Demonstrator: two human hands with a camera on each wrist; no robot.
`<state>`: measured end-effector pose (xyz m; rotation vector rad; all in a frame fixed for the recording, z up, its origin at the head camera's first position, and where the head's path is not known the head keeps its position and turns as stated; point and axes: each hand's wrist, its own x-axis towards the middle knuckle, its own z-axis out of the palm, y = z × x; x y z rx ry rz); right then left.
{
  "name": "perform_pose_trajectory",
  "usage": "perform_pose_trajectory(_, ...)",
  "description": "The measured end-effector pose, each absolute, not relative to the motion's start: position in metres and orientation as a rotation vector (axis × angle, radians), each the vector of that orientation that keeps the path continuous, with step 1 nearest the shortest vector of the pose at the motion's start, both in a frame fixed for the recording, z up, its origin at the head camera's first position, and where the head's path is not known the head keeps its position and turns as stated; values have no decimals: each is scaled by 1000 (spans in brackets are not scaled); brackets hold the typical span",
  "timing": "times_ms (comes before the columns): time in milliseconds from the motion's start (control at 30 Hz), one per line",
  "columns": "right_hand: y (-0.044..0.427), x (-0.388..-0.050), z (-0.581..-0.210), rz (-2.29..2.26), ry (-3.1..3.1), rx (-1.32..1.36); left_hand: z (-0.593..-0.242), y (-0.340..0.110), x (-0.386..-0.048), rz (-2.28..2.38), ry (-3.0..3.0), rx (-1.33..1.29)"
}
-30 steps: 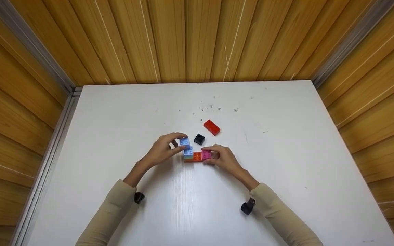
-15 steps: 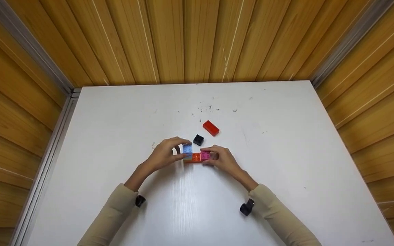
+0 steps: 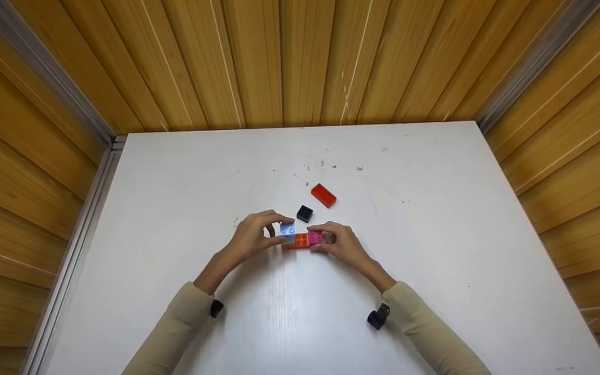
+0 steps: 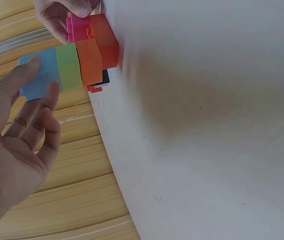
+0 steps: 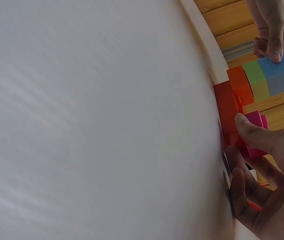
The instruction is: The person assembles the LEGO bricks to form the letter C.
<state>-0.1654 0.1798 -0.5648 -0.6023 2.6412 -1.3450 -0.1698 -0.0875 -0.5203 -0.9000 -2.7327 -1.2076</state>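
My left hand [image 3: 254, 237] pinches the light blue bricks [image 4: 44, 75] at the top of a stack. Below them in the left wrist view come a green brick [image 4: 69, 67] and an orange brick [image 4: 89, 62]. That stack stands at the left end of a red-orange base [image 5: 227, 111]. A pink brick [image 3: 315, 237] is at the base's right end, where my right hand [image 3: 342, 244] grips it, thumb and fingers on opposite sides. Orange studs [image 3: 301, 239] show between the stack and the pink brick.
On the white table [image 3: 201, 172], a black brick [image 3: 304, 213] lies just behind the assembly. A red brick [image 3: 323, 195] lies farther back, to the right of the black one. Wood-patterned walls [image 3: 258, 62] stand behind and at both sides.
My left hand has come down and slightly to the right with the light blue brick, which now sits in line on the stack. My right hand has kept its grip on the pink end.
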Motion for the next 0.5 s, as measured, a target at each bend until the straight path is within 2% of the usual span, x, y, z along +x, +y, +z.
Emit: perform_pose_trajectory(500,181,-166,-567,-1363,2623,-599,-518,-85,-173,-1184,-2742,-928)
